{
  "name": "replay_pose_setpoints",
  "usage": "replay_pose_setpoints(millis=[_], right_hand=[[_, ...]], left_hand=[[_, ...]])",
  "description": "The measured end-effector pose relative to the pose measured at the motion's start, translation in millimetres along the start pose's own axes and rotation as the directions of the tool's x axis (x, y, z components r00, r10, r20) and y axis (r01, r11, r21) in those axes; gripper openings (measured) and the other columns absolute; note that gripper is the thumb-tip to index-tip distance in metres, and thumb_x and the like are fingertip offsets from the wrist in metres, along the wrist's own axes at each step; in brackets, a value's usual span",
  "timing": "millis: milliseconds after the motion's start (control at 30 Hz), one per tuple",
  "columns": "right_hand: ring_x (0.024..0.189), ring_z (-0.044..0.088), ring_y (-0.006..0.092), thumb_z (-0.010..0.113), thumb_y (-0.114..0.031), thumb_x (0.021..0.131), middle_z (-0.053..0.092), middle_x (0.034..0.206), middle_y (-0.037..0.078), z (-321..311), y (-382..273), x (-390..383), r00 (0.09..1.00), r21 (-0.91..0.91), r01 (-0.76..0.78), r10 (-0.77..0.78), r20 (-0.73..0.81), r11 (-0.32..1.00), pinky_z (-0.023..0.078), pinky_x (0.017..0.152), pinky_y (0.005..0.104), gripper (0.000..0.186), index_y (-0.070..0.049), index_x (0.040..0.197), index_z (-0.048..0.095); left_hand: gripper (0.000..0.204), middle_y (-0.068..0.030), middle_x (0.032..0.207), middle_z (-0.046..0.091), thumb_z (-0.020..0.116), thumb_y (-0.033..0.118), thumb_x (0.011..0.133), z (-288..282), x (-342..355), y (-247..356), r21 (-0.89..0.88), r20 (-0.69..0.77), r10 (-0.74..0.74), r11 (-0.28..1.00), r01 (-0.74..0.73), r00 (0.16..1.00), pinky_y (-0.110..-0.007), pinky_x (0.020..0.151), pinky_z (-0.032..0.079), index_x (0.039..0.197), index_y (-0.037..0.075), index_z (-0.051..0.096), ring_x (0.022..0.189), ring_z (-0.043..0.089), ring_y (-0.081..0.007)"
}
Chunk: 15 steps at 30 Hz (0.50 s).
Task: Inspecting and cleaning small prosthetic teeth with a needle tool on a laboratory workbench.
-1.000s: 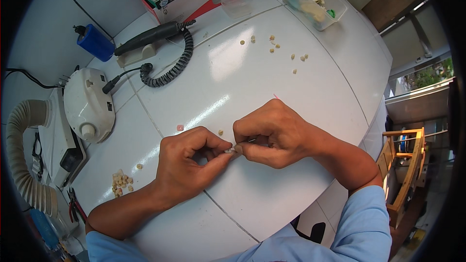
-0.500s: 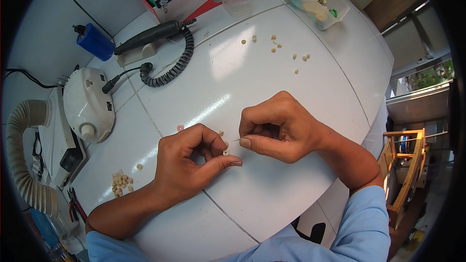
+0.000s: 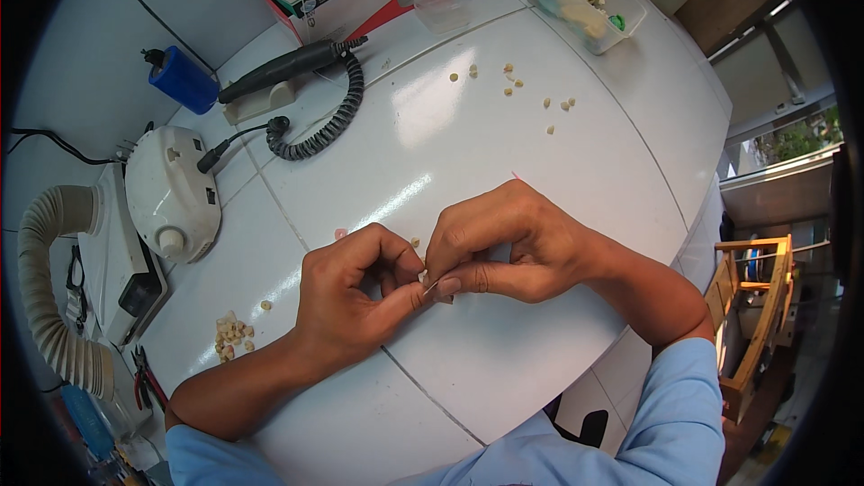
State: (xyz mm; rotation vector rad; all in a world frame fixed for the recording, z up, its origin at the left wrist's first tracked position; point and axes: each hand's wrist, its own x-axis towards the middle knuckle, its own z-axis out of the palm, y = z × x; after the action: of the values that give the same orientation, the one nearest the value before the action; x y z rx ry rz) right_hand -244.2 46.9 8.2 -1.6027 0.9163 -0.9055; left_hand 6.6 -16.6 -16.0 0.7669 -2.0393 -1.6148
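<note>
Over the white tiled table, my left hand pinches a small cream bead-like piece between thumb and forefinger. Its far side is hidden by my fingers. My right hand is closed in a pinch on a thin needle-like rod, and its fingertips meet those of the left at the piece. Whether the rod passes through the piece, I cannot tell. A short pink strand shows just beyond the right knuckles. Another cream piece lies behind the fingertips, and a pink one beside the left knuckles.
Several cream pieces are heaped left of my left forearm; more lie scattered farther back. A black rotary handpiece with coiled cord, a white control box and a ribbed hose line the left. A clear tub stands back right.
My right hand has moved left and slightly down, bringing the rod to the piece in my left hand. The gap between the hands has closed. The view has shifted slightly.
</note>
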Motion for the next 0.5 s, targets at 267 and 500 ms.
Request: replay_pose_setpoints(millis=[267,500], right_hand=[[0.072,0.067,0.0087,0.081,-0.015,0.1,0.076,0.083,0.004,-4,18,-1,0.999,-0.009,0.015,-0.016,-0.047,1.0,0.051,0.064,0.0265,0.013,-0.002,0.101,0.082],[0.075,0.067,0.0081,0.081,-0.019,0.102,0.077,0.082,0.003,-1,15,-6,0.997,0.084,-0.02,0.026,-0.072,0.996,0.051,0.068,0.0262,0.018,-0.001,0.102,0.082]], left_hand=[[0.021,-0.0059,0.087,0.077,0.09,0.006,0.091,3,10,4,0.001,-0.001,0.086,0.996,-0.086,0.996,-0.026,0.069,0.057,0.099,0.001,0.071,0.077,0.073,-0.0104],[0.019,-0.0125,0.109,0.077,0.077,-0.005,0.1,4,9,4,-0.179,0.058,0.073,0.982,-0.062,0.996,-0.032,0.093,0.065,0.117,-0.006,0.069,0.103,0.079,-0.0187]])
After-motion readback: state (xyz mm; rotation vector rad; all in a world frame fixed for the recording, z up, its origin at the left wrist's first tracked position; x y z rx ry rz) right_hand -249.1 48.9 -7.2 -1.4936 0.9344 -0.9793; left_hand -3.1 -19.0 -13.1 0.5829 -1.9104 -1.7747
